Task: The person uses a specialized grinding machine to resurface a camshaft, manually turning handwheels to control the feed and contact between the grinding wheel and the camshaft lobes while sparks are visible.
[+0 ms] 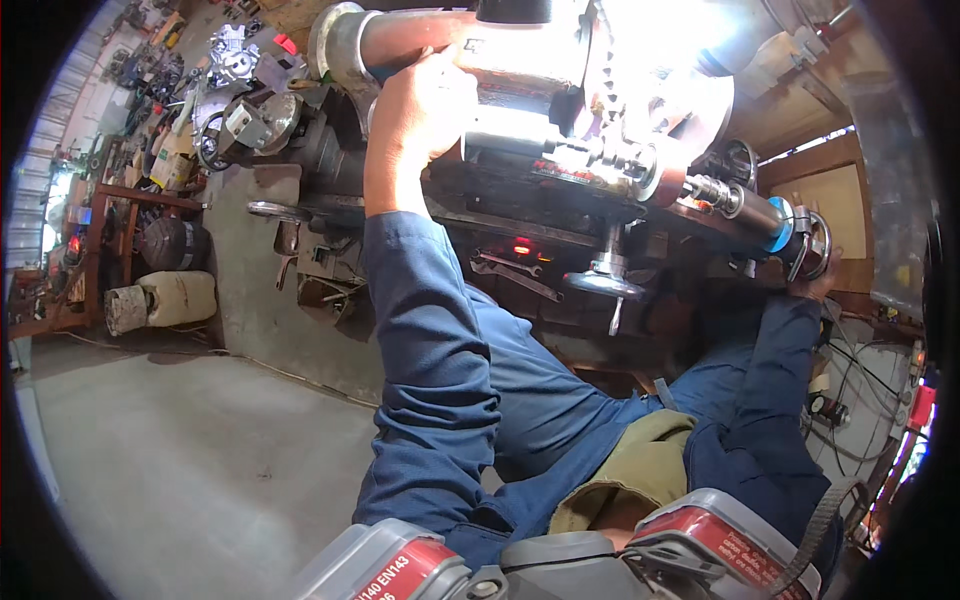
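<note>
A large lathe-like machine [500,205] stands across the top of the head view. My left hand [425,105] is raised against its rounded metal housing [415,38], fingers curled; glare and the hand itself hide what lies under them. Right of that hand, a stepped metal shaft [600,155] is mounted lengthwise in the machine. At the machine's right end, beyond a cylinder with a blue ring [780,225], is a handwheel [820,248]. My right hand [815,287] is at the wheel's lower rim and appears closed round it, its fingers partly hidden.
Below the machine's front is another handwheel [605,283] with a projecting handle. Wrenches [515,272] lie on a ledge near a red light [521,247]. Metal parts [235,55] crowd the left side. A yellowish jerrycan [180,298] lies on the floor. Cables [850,365] hang at right.
</note>
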{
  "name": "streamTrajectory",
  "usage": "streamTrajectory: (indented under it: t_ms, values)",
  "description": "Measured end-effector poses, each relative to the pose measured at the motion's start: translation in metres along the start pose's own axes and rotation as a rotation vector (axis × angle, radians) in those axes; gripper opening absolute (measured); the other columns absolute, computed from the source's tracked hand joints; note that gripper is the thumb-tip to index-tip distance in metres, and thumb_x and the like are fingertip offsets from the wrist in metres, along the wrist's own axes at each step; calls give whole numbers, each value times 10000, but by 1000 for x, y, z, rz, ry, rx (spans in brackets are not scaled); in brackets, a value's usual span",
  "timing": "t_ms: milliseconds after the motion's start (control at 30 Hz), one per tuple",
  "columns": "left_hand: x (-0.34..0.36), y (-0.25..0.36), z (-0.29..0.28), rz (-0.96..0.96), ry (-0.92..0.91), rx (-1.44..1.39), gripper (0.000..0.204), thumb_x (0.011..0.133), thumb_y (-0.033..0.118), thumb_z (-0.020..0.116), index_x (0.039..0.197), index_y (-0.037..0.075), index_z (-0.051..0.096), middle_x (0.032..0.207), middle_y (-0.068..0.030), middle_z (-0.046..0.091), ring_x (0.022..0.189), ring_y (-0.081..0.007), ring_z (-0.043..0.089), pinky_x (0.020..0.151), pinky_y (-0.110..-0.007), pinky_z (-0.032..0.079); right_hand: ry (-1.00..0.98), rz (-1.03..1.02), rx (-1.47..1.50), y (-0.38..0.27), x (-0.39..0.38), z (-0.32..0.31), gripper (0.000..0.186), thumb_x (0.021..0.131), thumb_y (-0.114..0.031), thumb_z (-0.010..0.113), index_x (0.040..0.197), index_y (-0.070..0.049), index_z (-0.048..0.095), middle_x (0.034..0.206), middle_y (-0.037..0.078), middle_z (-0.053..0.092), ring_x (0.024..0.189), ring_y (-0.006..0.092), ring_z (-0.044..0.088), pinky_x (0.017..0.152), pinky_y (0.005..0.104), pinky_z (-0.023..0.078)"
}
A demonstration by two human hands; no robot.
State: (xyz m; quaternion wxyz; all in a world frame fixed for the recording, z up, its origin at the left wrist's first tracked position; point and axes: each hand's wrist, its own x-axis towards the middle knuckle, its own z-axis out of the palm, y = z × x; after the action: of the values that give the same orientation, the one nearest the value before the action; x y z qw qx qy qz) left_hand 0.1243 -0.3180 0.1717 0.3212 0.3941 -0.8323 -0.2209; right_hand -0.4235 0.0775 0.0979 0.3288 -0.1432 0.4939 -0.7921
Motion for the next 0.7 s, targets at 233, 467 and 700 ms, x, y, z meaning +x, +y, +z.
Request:
streamTrajectory:
  t_ms: [233, 467, 700]
  values:
    - [1, 23, -4, 11, -14, -119, 380, 898, 157, 572, 1232, -17, 619, 883, -77, 733, 937, -176, 675, 1068, -324, 410, 250, -158, -660, 25, -5, -46, 583, 908, -500, 547, 1276, -48, 524, 1272, 148, 570, 1164, 308, 561, 967, 462, 481]
    - [0, 29, -3, -96, -60, -200, 415, 889, 101, 565, 1263, -79, 565, 904, -143, 715, 903, -185, 682, 1004, -306, 447, 212, 632, -403, 91, -59, 36, 377, 948, -339, 500, 1204, -72, 571, 1202, 110, 599, 1078, 296, 599, 922, 441, 510]
    - [0, 35, -7, -126, -78, -166, 260, 912, 71, 534, 1140, -36, 595, 1084, -146, 683, 885, -157, 621, 850, -288, 477, 372, 528, -414, 110, -20, -6, 278, 969, -229, 468, 1148, -68, 608, 1146, 108, 625, 997, 300, 634, 881, 430, 533]
